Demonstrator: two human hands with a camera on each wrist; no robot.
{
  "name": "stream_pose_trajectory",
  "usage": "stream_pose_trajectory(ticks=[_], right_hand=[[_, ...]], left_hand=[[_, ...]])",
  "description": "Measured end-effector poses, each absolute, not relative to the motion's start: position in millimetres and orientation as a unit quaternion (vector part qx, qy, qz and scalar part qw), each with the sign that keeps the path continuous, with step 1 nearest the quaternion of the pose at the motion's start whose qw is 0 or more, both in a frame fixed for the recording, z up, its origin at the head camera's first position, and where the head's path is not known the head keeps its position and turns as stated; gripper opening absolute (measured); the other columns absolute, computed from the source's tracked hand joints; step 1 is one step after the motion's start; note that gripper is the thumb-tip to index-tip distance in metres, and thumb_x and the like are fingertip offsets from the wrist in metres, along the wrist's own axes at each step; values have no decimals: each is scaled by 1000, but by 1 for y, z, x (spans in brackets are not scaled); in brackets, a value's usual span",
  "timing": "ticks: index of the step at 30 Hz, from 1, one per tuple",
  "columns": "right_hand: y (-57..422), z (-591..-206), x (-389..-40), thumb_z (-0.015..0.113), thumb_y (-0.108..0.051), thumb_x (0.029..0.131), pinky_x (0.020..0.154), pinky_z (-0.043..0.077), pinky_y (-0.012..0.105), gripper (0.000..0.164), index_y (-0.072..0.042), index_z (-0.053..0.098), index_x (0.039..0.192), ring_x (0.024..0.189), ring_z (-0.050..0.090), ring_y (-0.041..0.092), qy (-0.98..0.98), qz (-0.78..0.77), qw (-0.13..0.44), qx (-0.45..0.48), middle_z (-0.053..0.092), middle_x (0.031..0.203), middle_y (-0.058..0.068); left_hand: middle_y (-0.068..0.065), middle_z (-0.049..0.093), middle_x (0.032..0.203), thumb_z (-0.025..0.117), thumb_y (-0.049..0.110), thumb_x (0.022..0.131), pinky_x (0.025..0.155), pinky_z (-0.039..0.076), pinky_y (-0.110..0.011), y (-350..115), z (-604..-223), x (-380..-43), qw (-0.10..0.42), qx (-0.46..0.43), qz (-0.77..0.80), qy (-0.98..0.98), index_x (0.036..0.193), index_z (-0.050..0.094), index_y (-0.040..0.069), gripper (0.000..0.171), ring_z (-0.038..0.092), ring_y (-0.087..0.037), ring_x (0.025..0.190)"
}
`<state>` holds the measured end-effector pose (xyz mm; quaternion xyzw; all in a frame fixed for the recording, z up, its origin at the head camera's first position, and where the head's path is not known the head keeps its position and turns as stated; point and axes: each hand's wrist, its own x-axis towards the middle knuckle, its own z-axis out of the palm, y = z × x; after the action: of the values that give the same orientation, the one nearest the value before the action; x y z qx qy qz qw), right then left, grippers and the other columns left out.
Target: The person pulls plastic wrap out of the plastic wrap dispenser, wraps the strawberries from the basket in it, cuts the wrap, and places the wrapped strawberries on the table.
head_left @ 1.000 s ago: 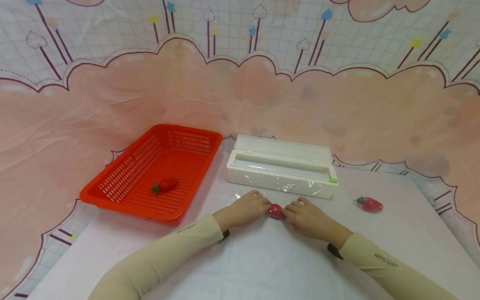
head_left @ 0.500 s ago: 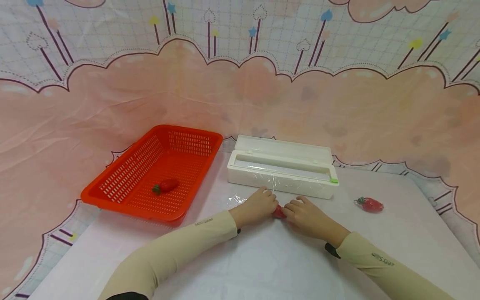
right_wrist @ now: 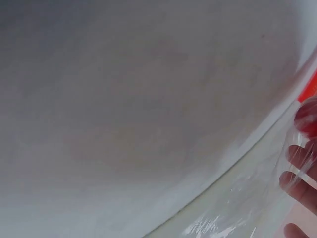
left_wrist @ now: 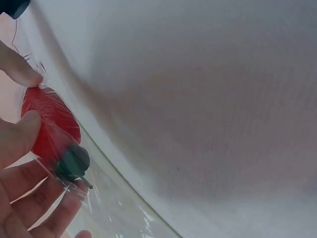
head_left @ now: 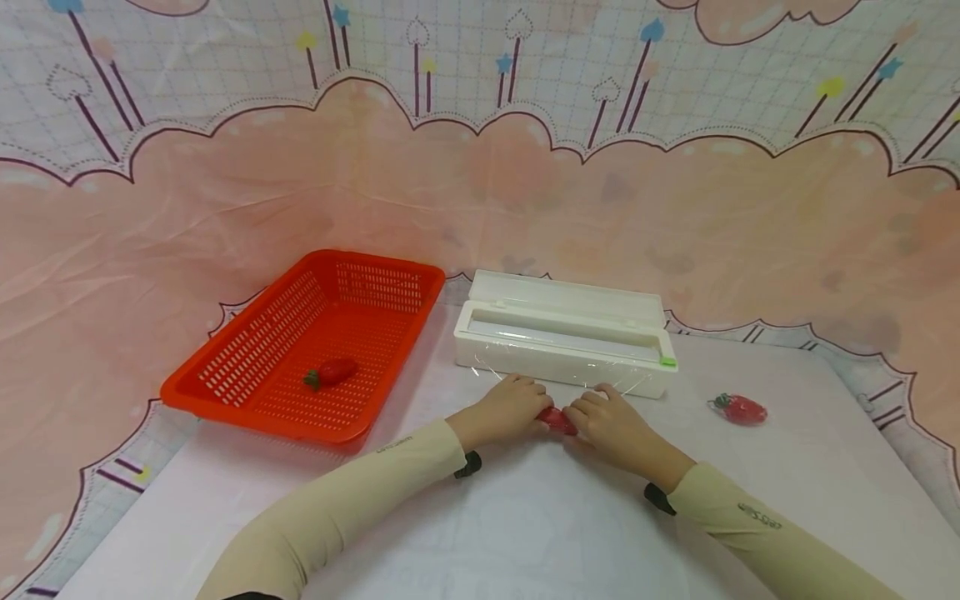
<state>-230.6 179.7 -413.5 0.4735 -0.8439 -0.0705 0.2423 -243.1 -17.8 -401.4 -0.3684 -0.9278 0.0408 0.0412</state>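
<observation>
Both hands hold a red oblong fruit [head_left: 557,420] with a dark green cap and short stem, loosely covered in clear cling film [left_wrist: 114,208]. My left hand [head_left: 506,410] grips it at the green end; in the left wrist view the thumb lies on its red side and the other fingers lie behind. At the pointed end, my right hand [head_left: 611,427] pinches film and tip together. Over the right fingers [right_wrist: 302,191] the film stretches in creases. It runs back to the front of a white cling film dispenser [head_left: 555,365], whose lid stands up.
A red perforated basket [head_left: 397,350] stands at the left with one unwrapped red fruit [head_left: 335,371] in it. Right of the dispenser lies another red fruit [head_left: 741,409] wrapped in film. A patterned cloth backdrop [head_left: 525,208] rises behind the white table [head_left: 555,533].
The left hand has shifted right along the fruit, then slightly back, showing more of it. The right hand stays at the tip. The film between fruit and dispenser has changed its folds.
</observation>
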Motion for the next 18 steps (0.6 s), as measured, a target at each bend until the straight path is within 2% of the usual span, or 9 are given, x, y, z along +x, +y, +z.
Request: stream_pose_trajectory(ticks=[3, 6, 10, 14, 18], right_hand=[[178, -413, -230, 79, -23, 72, 84, 48, 41, 29, -8, 66, 91, 82, 63, 19, -847, -66, 244, 467, 70, 84, 1], [177, -411, -230, 79, -21, 72, 84, 49, 42, 28, -7, 67, 92, 84, 65, 19, -855, -63, 233, 459, 71, 85, 3], [175, -409, -230, 78, -23, 73, 84, 50, 43, 27, -6, 67, 91, 85, 65, 21, -863, -58, 222, 450, 71, 86, 4], [176, -410, -231, 78, -23, 72, 82, 49, 41, 26, -7, 67, 89, 83, 65, 20, -859, -53, 237, 451, 71, 84, 4], [175, -409, -231, 77, -23, 71, 79, 47, 39, 25, -8, 66, 87, 81, 65, 19, -848, -38, 263, 458, 70, 83, 2]], left_hand=[[4, 64, 97, 63, 38, 87, 92, 42, -30, -20, -399, -242, 41, -371, 31, -927, 106, 66, 18, 28, 56, -14, 99], [2, 62, 107, 63, 44, 86, 96, 41, -32, -22, -396, -240, 52, -365, 40, -929, 114, 63, 16, 40, 55, -15, 107], [2, 59, 115, 61, 52, 84, 100, 38, -32, -22, -391, -235, 114, -381, 69, -915, 120, 59, 16, 51, 52, -16, 113], [4, 63, 102, 63, 48, 83, 97, 40, -31, -22, -391, -232, 186, -411, 105, -886, 105, 65, 18, 37, 55, -14, 103], [7, 67, 91, 68, 42, 80, 92, 40, -29, -21, -396, -233, 208, -413, 133, -877, 93, 67, 20, 25, 58, -13, 94]])
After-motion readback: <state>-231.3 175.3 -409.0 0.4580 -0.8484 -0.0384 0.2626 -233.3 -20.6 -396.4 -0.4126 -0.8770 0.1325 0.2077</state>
